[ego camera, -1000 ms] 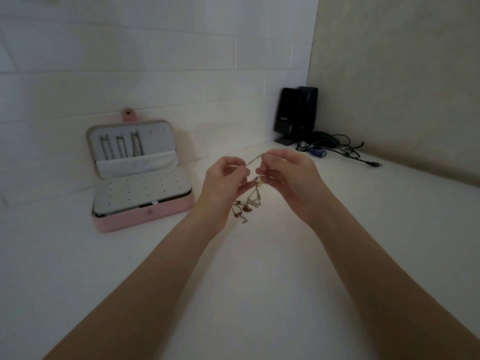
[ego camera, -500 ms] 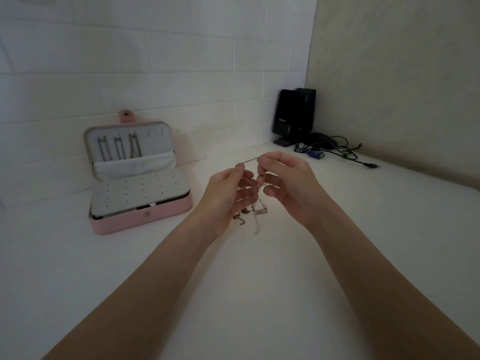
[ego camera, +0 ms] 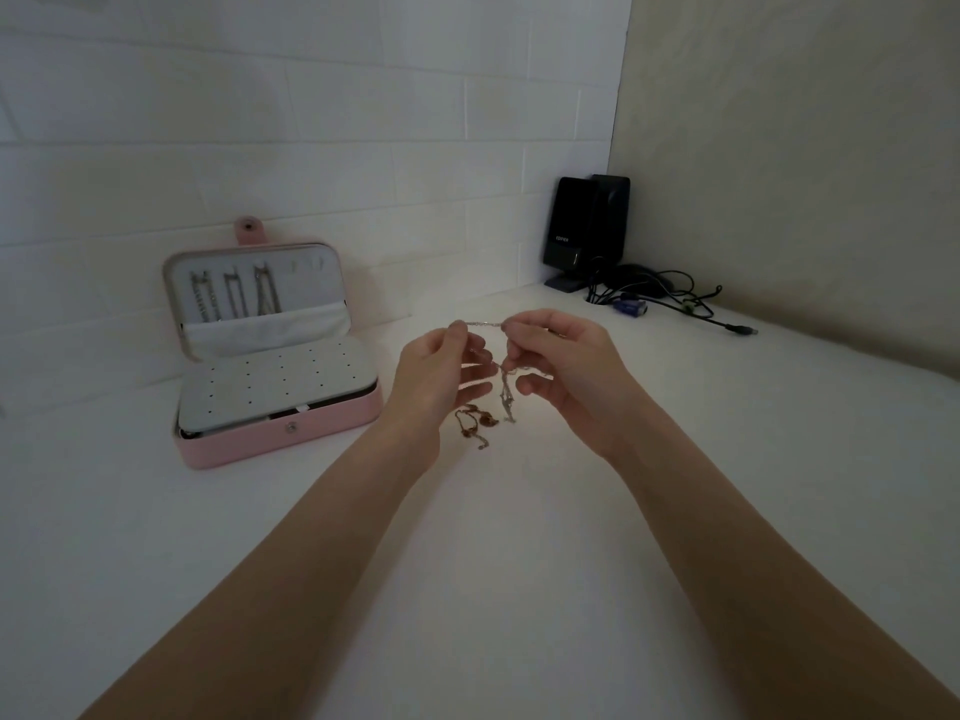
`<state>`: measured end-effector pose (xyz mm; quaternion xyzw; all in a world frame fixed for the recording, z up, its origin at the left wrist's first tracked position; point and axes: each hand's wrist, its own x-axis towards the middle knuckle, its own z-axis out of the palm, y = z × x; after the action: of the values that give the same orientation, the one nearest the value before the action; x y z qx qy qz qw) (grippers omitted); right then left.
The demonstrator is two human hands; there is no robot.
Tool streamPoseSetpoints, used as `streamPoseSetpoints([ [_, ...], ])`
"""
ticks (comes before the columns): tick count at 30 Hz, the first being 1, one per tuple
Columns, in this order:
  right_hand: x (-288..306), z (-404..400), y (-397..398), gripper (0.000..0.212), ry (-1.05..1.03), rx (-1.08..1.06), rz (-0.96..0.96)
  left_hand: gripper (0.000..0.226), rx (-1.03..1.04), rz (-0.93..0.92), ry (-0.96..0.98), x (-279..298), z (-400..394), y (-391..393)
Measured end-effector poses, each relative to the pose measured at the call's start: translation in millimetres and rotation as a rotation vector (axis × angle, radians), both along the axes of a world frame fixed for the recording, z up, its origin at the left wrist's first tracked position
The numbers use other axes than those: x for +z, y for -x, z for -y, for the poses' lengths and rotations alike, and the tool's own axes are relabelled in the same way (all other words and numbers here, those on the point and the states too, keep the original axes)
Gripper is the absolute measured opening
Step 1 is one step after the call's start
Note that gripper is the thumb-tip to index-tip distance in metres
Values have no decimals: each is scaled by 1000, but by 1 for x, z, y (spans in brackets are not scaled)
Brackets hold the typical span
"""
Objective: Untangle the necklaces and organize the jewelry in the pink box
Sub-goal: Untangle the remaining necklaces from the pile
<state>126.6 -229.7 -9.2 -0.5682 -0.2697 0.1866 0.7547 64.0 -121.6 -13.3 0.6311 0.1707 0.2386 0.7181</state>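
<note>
A thin silver necklace chain (ego camera: 484,323) is stretched taut between my left hand (ego camera: 441,371) and my right hand (ego camera: 563,366), both pinching it above the white table. More of the chain hangs in a loop (ego camera: 506,394) from my right fingers. A small tangle of gold jewelry (ego camera: 474,422) lies on the table just below my hands. The pink jewelry box (ego camera: 280,439) stands open at the left. Three chains (ego camera: 234,296) hang inside its upright lid, and a white perforated earring panel covers its base.
A black speaker (ego camera: 587,226) stands in the far corner with a mess of black cables (ego camera: 670,298) and a blue plug beside it. White brick wall runs behind the box; a beige wall closes the right side.
My hands have drawn slightly apart, so a short length of chain now spans between them. The hanging part has swung a little and dropped lower.
</note>
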Motion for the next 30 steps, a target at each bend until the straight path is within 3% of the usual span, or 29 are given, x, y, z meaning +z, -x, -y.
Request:
streamPoseSetpoints([
  [4, 2, 2, -1, 8, -56, 51, -11, 36, -79, 19, 99, 1, 2, 2],
  [15, 5, 10, -4, 13, -151, 172, -200, 38, -364, -120, 75, 3, -1, 6],
  [21, 3, 10, -8, 22, -202, 106, -214, 13, -478, -95, 39, -2, -2, 7],
  [26, 0, 9, -10, 28, -224, 57, -174, 5, -393, -94, -24, -4, -4, 6],
  [30, 0, 10, -12, 27, -186, 17, -172, 12, -202, -83, -220, -6, -9, 5],
])
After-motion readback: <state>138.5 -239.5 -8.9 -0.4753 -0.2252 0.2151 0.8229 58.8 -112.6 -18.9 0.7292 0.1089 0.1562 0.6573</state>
